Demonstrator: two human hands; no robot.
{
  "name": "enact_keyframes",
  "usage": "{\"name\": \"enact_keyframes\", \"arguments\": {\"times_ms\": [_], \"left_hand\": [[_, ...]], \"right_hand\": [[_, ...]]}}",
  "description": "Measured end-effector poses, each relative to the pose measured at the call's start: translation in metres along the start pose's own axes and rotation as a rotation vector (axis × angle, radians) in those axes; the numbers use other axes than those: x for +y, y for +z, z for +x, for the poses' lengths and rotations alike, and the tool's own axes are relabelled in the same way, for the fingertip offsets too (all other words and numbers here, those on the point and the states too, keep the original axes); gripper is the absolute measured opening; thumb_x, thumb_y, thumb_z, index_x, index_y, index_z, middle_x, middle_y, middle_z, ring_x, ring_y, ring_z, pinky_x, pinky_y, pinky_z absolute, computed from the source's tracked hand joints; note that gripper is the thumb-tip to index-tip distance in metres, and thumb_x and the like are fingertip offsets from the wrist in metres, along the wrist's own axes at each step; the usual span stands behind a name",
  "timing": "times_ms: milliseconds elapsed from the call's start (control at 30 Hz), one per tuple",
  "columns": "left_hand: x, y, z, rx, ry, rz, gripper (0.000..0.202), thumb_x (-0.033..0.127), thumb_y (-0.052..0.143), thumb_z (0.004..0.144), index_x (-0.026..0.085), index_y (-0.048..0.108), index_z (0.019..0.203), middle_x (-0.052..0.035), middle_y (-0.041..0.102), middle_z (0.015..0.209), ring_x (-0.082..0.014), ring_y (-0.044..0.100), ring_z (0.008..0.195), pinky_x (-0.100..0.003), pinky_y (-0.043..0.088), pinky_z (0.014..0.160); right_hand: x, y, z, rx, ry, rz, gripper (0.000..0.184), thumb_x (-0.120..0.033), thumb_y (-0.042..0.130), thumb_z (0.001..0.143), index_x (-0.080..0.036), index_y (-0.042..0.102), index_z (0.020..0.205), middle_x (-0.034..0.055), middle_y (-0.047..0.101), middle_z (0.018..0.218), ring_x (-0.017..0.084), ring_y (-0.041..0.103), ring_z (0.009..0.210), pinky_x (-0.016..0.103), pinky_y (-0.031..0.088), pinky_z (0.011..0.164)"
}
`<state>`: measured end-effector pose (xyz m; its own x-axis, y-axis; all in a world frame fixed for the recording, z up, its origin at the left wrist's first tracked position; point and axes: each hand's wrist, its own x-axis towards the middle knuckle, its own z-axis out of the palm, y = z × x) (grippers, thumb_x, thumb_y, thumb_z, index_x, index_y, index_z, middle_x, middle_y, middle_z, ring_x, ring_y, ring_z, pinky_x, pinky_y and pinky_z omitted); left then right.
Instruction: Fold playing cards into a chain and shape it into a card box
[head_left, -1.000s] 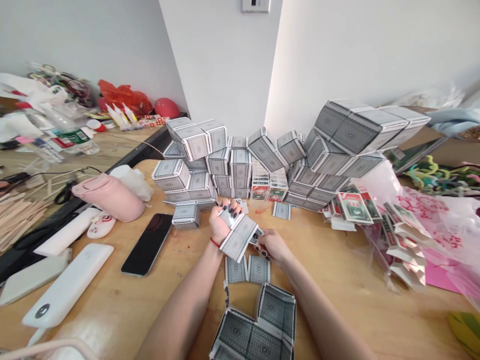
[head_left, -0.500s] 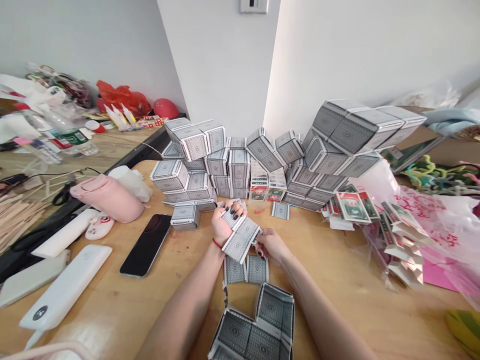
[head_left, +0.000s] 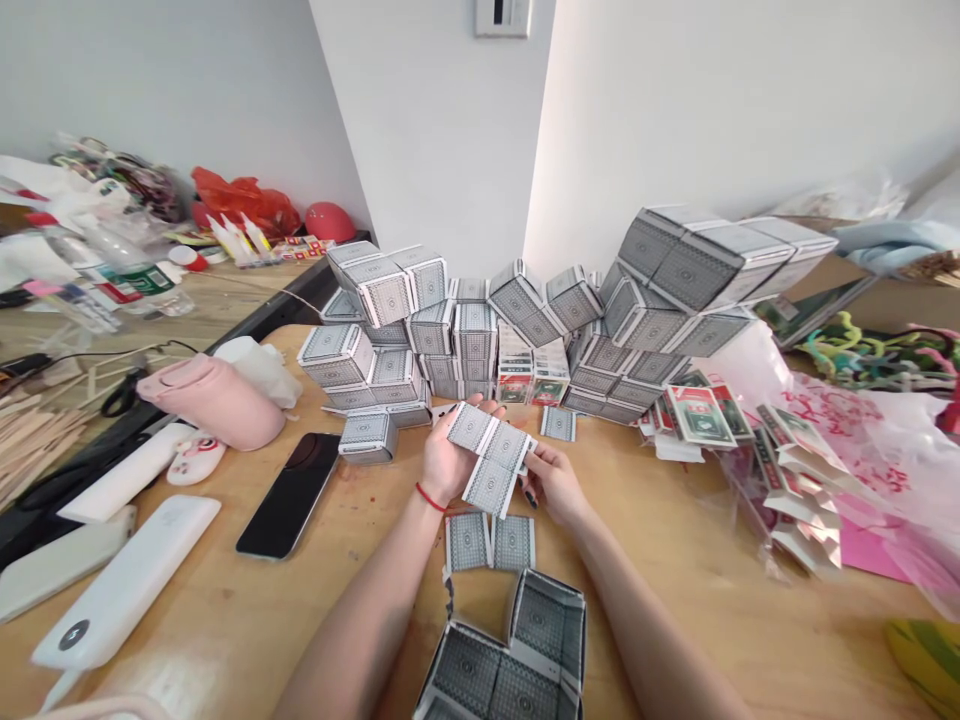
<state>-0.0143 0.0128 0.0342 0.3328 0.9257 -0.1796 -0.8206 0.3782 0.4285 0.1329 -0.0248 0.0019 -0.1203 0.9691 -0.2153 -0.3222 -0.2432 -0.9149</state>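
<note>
A joined piece of grey-backed playing cards [head_left: 496, 462] is held above the table between my two hands. My left hand [head_left: 445, 462], palm up with a red string on its wrist, lies under its left end, fingertips showing behind. My right hand [head_left: 553, 484] pinches its right edge between thumb and fingers. Just below, two flat cards [head_left: 468, 543] lie side by side on the table. Nearest me stands an open-topped box shape built of cards [head_left: 525, 672]. One single card [head_left: 559, 423] lies farther back.
Stacked card blocks [head_left: 454, 335] line the back, rising at the right [head_left: 697, 255]. Card packs [head_left: 701, 412] and empty cartons [head_left: 802, 490] lie right, beside plastic bags [head_left: 885, 430]. A phone [head_left: 289, 495], a power bank [head_left: 127, 582] and a pink cup [head_left: 214, 400] are left.
My left hand's fingers have uncurled from over the cards to behind them. The card piece has turned, showing more of its left end. My right hand keeps its edge grip.
</note>
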Motion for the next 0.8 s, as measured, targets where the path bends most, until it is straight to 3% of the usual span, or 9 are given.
{"name": "enact_keyframes", "arguments": {"times_ms": [200, 333, 467, 567, 700, 800], "left_hand": [[0.001, -0.001, -0.001, -0.084, -0.075, 0.019, 0.036, 0.041, 0.047, 0.080, 0.017, 0.056, 0.105, -0.0087, 0.063, 0.104, -0.0245, 0.057, 0.099, -0.040, 0.041, 0.085], [0.000, -0.003, -0.001, -0.118, -0.113, 0.070, 0.048, 0.053, 0.047, 0.076, 0.014, 0.058, 0.103, -0.0110, 0.064, 0.096, -0.0265, 0.057, 0.097, -0.039, 0.041, 0.083], [-0.007, -0.007, 0.000, -0.163, -0.044, 0.190, 0.024, 0.030, 0.064, 0.068, 0.016, 0.062, 0.087, -0.0081, 0.066, 0.086, -0.0240, 0.058, 0.092, -0.035, 0.042, 0.081], [-0.013, -0.010, 0.001, -0.148, 0.001, 0.349, 0.013, 0.013, 0.067, 0.063, 0.016, 0.064, 0.075, -0.0064, 0.066, 0.082, -0.0223, 0.059, 0.089, -0.034, 0.041, 0.082], [-0.013, -0.014, 0.001, -0.175, 0.218, 0.496, 0.013, 0.009, 0.071, 0.057, 0.018, 0.064, 0.064, -0.0059, 0.066, 0.090, -0.0235, 0.055, 0.101, -0.035, 0.039, 0.088], [-0.009, -0.013, -0.001, -0.209, 0.302, 0.540, 0.011, 0.010, 0.072, 0.057, 0.017, 0.062, 0.056, -0.0080, 0.061, 0.108, -0.0251, 0.048, 0.112, -0.036, 0.035, 0.094]], "right_hand": [[-0.001, 0.001, 0.000, 0.071, -0.092, -0.053, 0.033, -0.048, 0.060, 0.068, -0.017, 0.048, 0.062, -0.0060, 0.048, 0.041, 0.004, 0.036, 0.027, 0.017, 0.024, 0.028], [-0.011, 0.001, -0.003, 0.224, -0.204, -0.076, 0.034, -0.050, 0.060, 0.068, -0.018, 0.049, 0.062, -0.0070, 0.044, 0.038, 0.004, 0.032, 0.026, 0.018, 0.022, 0.027], [-0.017, -0.003, -0.003, 0.326, -0.260, -0.058, 0.031, -0.049, 0.059, 0.069, -0.018, 0.052, 0.069, -0.0096, 0.035, 0.032, 0.004, 0.027, 0.025, 0.018, 0.020, 0.026], [-0.019, -0.004, -0.003, 0.322, -0.267, -0.049, 0.031, -0.048, 0.061, 0.068, -0.018, 0.055, 0.073, -0.0091, 0.038, 0.033, 0.006, 0.030, 0.025, 0.019, 0.024, 0.026], [-0.022, -0.004, -0.004, 0.197, -0.250, 0.017, 0.038, -0.055, 0.054, 0.070, -0.018, 0.059, 0.078, -0.0006, 0.055, 0.052, 0.011, 0.050, 0.040, 0.024, 0.041, 0.037], [-0.024, -0.005, -0.004, 0.156, -0.233, 0.031, 0.040, -0.058, 0.051, 0.070, -0.019, 0.060, 0.076, 0.0014, 0.058, 0.061, 0.014, 0.055, 0.051, 0.025, 0.044, 0.043]]}}
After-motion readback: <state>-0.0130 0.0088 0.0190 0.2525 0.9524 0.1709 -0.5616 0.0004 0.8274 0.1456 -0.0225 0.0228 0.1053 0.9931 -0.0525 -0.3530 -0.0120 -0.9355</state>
